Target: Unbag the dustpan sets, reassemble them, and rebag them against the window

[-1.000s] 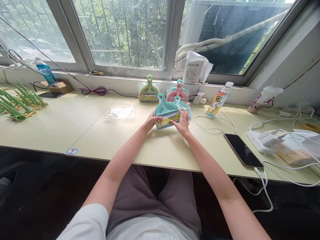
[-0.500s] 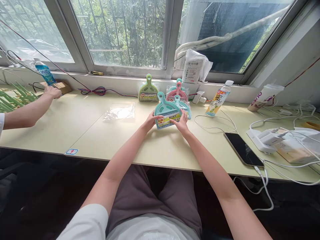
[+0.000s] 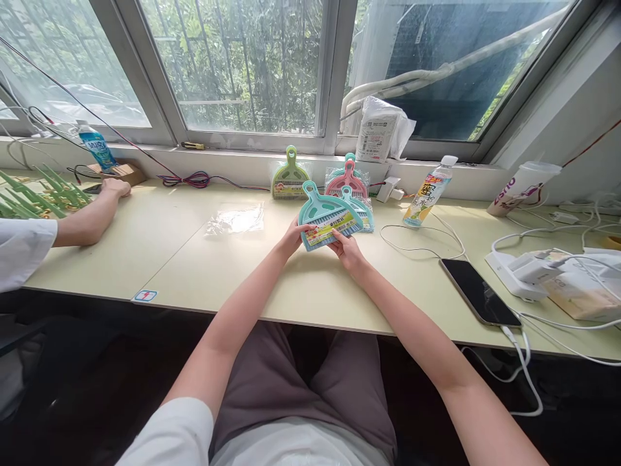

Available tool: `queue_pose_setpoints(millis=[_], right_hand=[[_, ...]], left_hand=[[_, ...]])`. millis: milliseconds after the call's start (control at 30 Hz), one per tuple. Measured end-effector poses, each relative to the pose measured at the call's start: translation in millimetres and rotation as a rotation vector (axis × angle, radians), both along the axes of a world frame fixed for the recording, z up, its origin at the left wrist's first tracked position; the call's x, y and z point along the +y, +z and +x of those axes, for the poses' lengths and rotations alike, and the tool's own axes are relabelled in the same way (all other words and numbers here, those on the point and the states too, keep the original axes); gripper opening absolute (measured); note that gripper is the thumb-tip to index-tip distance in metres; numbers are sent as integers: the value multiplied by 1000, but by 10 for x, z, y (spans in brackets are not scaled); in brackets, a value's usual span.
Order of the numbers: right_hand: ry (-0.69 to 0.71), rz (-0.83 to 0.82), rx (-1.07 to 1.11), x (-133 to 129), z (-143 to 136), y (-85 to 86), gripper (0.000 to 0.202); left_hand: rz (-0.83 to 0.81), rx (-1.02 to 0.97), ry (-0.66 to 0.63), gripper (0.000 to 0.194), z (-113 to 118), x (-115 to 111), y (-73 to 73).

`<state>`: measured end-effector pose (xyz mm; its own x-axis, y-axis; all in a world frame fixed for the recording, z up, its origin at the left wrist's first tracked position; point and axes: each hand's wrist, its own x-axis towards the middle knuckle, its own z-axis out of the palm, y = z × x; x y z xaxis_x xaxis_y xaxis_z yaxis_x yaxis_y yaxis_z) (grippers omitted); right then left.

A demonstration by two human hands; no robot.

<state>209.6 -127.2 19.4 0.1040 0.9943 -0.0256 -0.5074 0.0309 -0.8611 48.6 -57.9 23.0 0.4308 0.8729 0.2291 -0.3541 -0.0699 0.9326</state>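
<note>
A teal dustpan-and-brush set [image 3: 321,210] with a yellow printed label is held slightly tilted above the table. My left hand [image 3: 292,237] grips its left edge, thumb across the label's end. My right hand [image 3: 348,251] closes on its lower right edge, thumb on the front. Just behind it is another teal dustpan set [image 3: 361,210], partly hidden. Farther back, a wrapped green dustpan set [image 3: 290,176] and a wrapped pink dustpan set [image 3: 347,181] lean by the window ledge.
A crumpled clear plastic bag [image 3: 235,219] lies left of my hands. To the right are a drink bottle [image 3: 429,193], a phone [image 3: 479,291], a plastic cup [image 3: 524,188] and a power strip [image 3: 517,275] with white cables. Another person's hand [image 3: 115,188] rests near a cardboard box [image 3: 127,172].
My right hand has slid from the set's right side down to its lower edge, uncovering more of the label. The other person's arm has shifted at the left.
</note>
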Motion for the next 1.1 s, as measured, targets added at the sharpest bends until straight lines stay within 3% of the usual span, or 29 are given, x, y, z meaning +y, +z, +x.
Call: queue_pose_setpoints(millis=[167, 267, 333, 433, 500, 567, 733, 867, 1000, 1100], right_hand=[[-14, 20, 40, -7, 10, 31, 20], [-19, 28, 39, -11, 32, 41, 23], [-28, 40, 46, -13, 46, 42, 25], [-47, 60, 53, -10, 75, 35, 30], [-57, 65, 48, -3, 99, 23, 32], [-62, 64, 39, 6, 121, 9, 33], [-65, 57, 16, 17, 154, -6, 33], [-72, 42, 9, 21, 169, -2, 30], [-89, 10, 11, 25, 175, -1, 25], [-105, -19, 1, 26, 170, -6, 21]], left_hand=[[26, 21, -45, 56, 8, -45, 57], [-9, 118, 41, 47, -3, -23, 91], [12, 265, 249, 49, -55, 26, 100], [208, 630, 745, 35, -227, 112, 89], [330, 899, 1028, 38, -380, 157, 64], [339, 1145, 1131, 52, -523, 190, 32], [283, 1526, 829, 61, -677, 237, -1], [421, 1556, 731, 61, -621, 221, 62], [509, 1574, 679, 49, -559, 193, 76], [489, 1571, 612, 59, -543, 184, 28]])
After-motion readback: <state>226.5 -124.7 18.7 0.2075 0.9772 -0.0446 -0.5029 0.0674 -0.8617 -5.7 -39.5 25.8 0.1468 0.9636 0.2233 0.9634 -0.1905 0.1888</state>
